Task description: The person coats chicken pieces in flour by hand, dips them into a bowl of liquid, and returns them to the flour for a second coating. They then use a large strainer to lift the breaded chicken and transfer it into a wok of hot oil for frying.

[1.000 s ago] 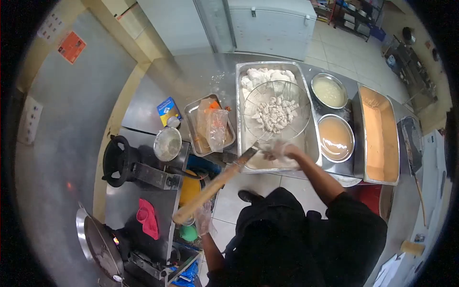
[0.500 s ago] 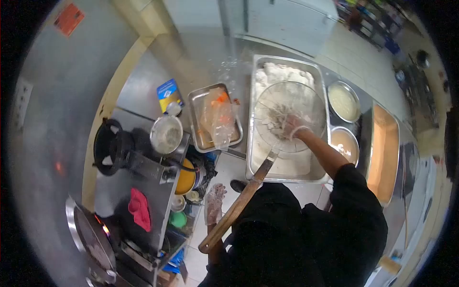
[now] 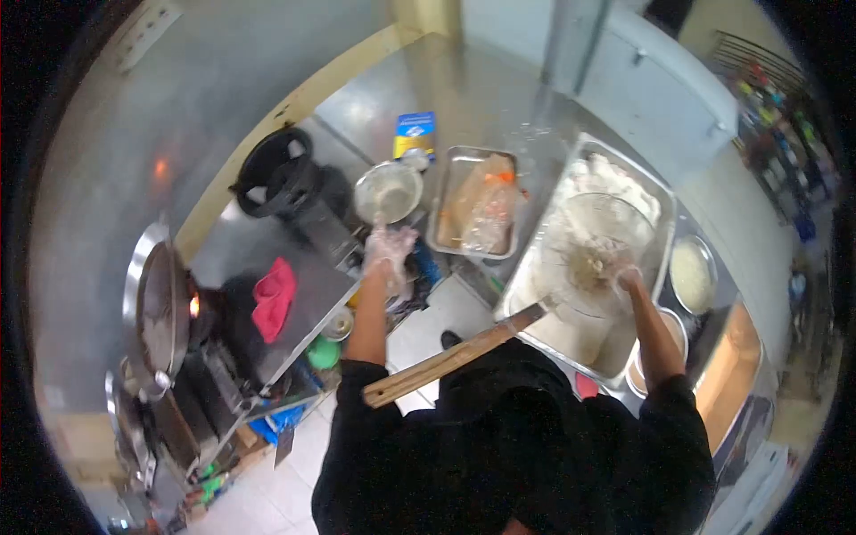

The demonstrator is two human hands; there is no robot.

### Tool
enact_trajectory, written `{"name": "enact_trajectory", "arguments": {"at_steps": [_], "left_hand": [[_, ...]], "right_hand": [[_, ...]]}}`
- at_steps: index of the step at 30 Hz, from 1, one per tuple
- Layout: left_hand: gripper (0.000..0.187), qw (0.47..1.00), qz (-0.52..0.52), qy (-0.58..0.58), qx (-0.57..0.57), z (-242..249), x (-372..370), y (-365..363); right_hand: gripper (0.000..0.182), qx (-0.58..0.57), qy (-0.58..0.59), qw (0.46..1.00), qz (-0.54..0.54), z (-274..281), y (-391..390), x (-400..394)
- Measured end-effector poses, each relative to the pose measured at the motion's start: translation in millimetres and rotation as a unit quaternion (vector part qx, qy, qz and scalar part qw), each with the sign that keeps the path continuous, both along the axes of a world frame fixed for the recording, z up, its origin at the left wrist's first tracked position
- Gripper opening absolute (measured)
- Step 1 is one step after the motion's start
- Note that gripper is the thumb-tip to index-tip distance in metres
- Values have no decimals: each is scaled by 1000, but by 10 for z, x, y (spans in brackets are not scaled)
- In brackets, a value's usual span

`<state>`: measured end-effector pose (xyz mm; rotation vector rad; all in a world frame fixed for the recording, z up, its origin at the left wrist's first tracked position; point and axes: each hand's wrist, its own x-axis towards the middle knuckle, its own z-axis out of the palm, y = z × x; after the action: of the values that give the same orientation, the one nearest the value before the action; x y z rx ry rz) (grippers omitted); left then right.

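Hands (image 3: 390, 250) well apart, strainer handle (image 3: 455, 355) overhanging tray edge (image 3: 572, 359)

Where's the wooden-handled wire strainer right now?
Head view, right of centre: the wire strainer is over the large steel pan of white powder, right hand at its right side, wooden handle angled down-left.

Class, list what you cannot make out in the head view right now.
In the head view:
- Strainer: contents blurred.
- Right hand: fingers blurred, grip unclear.
- Nearer right-side bowl: partly hidden by the right forearm.
- Box: print too small.
- Left hand: blurred; contact with steel bowl unclear.
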<state>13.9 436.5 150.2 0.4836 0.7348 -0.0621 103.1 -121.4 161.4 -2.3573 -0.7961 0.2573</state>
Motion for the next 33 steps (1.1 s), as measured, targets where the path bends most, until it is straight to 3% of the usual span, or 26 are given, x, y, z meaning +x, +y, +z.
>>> {"name": "enact_trajectory", "arguments": {"at_steps": [1,2,3,4,5,6,8,10,11,12,14,15,17,19,20,21,23,24,25,27,28,29,32,33], "left_hand": [[56,999,24,-1,36,6,72,-29],[53,996,46,0,75,33,72,-34],[46,916,-99,-49,386,53,49,59],[41,799,-194,-70,564,214,24,46],[36,640,-243,-76,725,387,-7,28],[33,553,-256,-42,792,641,-49,-46],[34,520,-264,-91,807,583,-10,139],[33,448,-286,-107,840,1057,-40,53],[31,698,-272,-119,652,1003,77,93],[29,885,-174,-96,422,954,192,131],[29,773,-214,-235,550,1507,202,-194],[30,802,-221,-195,520,1863,182,-503],[32,853,-227,-113,456,2426,196,-1173],[42,807,-392,-150,415,2511,278,-1502],[42,763,-431,-206,436,1927,548,-1561],[37,799,-427,-198,373,2026,491,-1847],[32,740,-509,-283,336,1794,660,-2218],[28,707,-520,-295,377,1701,700,-2376],[24,595,-496,-413,480,1167,930,-2455],[21,420,-445,-501,612,524,1160,-2575],[22,378,-431,-485,660,464,1163,-2641],[23,335,-415,-465,706,408,1181,-2662],[24,293,-498,-354,735,1361,761,-2665],[26,412,-497,-364,672,1054,829,-2619]], "right_hand": [[39,12,-55,998,10,183,-21,-69],[37,29,-25,999,-30,383,7,-167],[35,49,4,996,-71,593,38,-265],[32,79,112,978,-157,824,71,-322],[31,123,195,950,-209,1040,39,-365],[30,168,269,910,-266,1254,6,-412],[32,278,364,832,-313,1621,-94,-471],[32,309,348,820,-332,1827,-199,-479],[32,323,343,814,-339,1912,-231,-491],[29,346,333,799,-361,2025,-211,-514],[23,389,313,770,-397,2219,-145,-500],[22,347,292,788,-416,1979,-389,-365],[24,301,286,805,-424,2103,-382,-261],[27,239,300,836,-392,2455,-54,-265],[28,200,306,855,-368,2658,187,-290],[29,164,308,875,-336,2810,411,-311],[31,118,294,914,-255,2931,724,-356],[34,123,238,952,-151,2746,690,-308],[37,137,176,973,-50,2562,656,-258],[37,39,57,997,-40,2169,609,-222],[38,-14,-3,999,-31,2239,687,-272],[36,-31,87,993,-76,2372,694,-338],[32,162,171,959,-158,1998,205,-166],[30,225,196,938,-178,1951,22,-138]]}}
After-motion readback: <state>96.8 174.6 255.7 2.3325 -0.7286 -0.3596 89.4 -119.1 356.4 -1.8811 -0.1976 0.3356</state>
